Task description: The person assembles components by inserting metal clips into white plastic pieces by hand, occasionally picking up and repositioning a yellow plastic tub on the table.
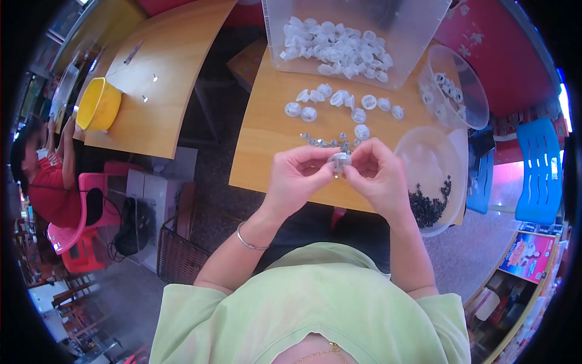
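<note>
Between my two hands, above the table's near edge, is a small round translucent white plastic piece. My left hand pinches it with thumb and forefinger from one side. From the other side my right hand grips it, fingers closed. Just beyond my fingertips lies a scatter of small silvery metal parts. Behind them several similar white plastic pieces rest loose on the wooden table. What my fingers cover of the held piece is hidden.
A clear bin full of white pieces stands at the back. On the right are a clear round tub and a shallow bowl with small black parts. At far left, a person in red sits by a yellow basket.
</note>
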`<action>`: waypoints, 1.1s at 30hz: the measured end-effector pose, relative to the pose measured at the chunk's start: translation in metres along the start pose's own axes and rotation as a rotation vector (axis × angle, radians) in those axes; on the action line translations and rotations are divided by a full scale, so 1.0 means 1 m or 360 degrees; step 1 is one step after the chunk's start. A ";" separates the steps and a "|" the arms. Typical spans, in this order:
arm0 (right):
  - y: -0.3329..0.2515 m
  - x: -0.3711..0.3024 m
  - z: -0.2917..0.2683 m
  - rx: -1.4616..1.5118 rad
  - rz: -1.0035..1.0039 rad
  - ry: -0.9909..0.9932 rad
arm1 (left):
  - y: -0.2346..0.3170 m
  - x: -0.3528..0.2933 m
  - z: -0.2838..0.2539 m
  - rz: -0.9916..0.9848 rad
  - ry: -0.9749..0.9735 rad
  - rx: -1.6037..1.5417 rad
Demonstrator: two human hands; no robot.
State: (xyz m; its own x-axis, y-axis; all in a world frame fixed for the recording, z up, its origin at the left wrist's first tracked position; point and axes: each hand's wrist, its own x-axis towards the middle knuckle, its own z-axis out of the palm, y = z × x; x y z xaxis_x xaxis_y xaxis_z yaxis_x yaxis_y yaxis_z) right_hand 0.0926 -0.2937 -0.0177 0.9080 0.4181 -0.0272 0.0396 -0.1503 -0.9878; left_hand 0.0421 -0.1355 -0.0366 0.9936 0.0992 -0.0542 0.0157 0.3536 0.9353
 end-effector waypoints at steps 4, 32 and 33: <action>-0.007 0.000 0.000 -0.0142 0.0009 -0.0012 | -0.005 0.001 0.000 0.0029 0.0026 0.0088; 0.006 -0.003 -0.002 -0.0313 0.0096 -0.0060 | -0.007 -0.003 0.005 0.0275 0.0056 0.0638; 0.008 -0.004 -0.002 -0.0311 0.0099 -0.0062 | -0.009 -0.003 0.003 0.0202 0.0048 0.0562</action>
State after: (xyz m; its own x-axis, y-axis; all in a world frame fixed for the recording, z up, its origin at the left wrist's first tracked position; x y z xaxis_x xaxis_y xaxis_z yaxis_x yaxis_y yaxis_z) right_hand 0.0904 -0.2980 -0.0249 0.8947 0.4362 -0.0966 0.0677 -0.3460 -0.9358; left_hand 0.0393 -0.1420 -0.0441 0.9864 0.1508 0.0646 -0.0645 -0.0056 0.9979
